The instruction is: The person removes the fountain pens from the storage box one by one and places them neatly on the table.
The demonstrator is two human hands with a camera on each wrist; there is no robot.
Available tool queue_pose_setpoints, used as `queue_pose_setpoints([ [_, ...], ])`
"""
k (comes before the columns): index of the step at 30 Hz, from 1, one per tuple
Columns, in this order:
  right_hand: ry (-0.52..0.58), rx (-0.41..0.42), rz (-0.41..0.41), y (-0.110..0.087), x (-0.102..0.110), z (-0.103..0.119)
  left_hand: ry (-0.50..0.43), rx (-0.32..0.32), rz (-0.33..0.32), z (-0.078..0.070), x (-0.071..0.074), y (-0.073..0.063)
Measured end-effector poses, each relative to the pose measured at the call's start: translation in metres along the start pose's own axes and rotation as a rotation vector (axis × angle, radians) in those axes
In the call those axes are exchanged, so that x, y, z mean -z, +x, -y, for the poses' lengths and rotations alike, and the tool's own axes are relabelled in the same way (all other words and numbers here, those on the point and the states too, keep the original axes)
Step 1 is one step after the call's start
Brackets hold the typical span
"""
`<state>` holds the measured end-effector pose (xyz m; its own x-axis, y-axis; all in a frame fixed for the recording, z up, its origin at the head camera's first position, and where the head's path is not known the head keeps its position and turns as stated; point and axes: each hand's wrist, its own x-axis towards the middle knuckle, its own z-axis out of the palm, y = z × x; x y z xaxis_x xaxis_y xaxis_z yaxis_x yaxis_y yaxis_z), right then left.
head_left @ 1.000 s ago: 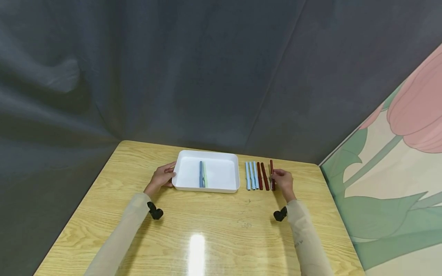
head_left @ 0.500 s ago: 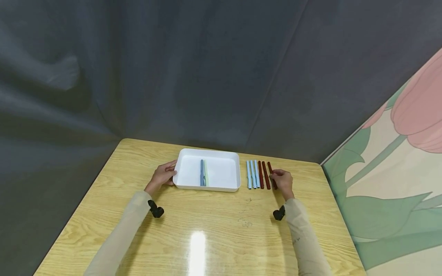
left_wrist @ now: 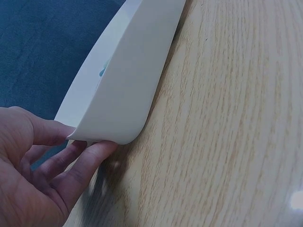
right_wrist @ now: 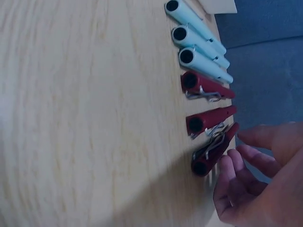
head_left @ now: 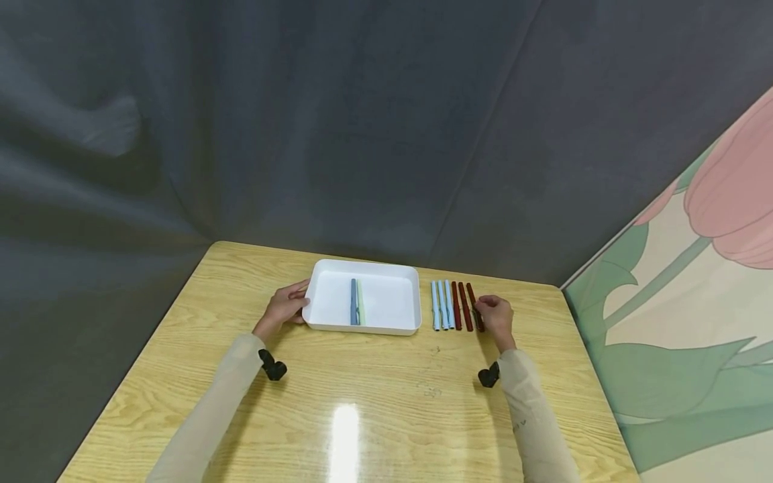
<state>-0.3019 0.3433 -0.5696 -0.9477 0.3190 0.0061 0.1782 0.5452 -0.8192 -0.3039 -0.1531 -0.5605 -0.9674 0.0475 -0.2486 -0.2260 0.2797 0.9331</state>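
Note:
My left hand point(head_left: 282, 310) grips the left end of a white tray point(head_left: 389, 302), thumb at the rim and fingers against the outer wall. A slate-blue tube point(head_left: 353, 302) and a pale green tube point(head_left: 361, 302) lie side by side inside. My right hand point(head_left: 496, 315) is beside the rightmost dark red tube point(right_wrist: 218, 152), which has a wire clip and a dark round end. Its fingers are loosely bent at the tube's far end and do not appear to pinch it; whether a fingertip touches is unclear. That tube lies slightly slanted on the table.
Left of that tube are two more dark red tubes point(right_wrist: 210, 119) and three light blue tubes point(right_wrist: 196, 21), in a row right of the tray. The wooden table point(head_left: 386, 382) ends at a dark curtain point(head_left: 362, 134) behind. A flower-patterned panel point(head_left: 694, 322) stands at right.
The rightmost red tube, earlier between my right fingers, has been set down slanted at the row's end and let go. My left hand keeps its hold on the tray.

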Motion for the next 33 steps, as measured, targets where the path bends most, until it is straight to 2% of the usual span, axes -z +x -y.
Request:
queue_pose_setpoints([
  [10, 0.036, 0.04, -0.049, -0.003, -0.004, 0.016, 0.007, 0.003, 0.003, 0.002, 0.0, 0.0],
  [20, 0.104, 0.101, -0.034, -0.009, -0.014, 0.039, -0.004, 0.0, 0.0, -0.001, 0.001, -0.001],
  [26, 0.209, 0.127, 0.022, -0.011, -0.024, 0.053, 0.0, 0.003, -0.007, -0.001, 0.0, -0.001],
  [33, 0.312, 0.088, 0.023, -0.012, -0.034, 0.064, 0.003, 0.0, -0.003, -0.002, -0.001, -0.001],
])
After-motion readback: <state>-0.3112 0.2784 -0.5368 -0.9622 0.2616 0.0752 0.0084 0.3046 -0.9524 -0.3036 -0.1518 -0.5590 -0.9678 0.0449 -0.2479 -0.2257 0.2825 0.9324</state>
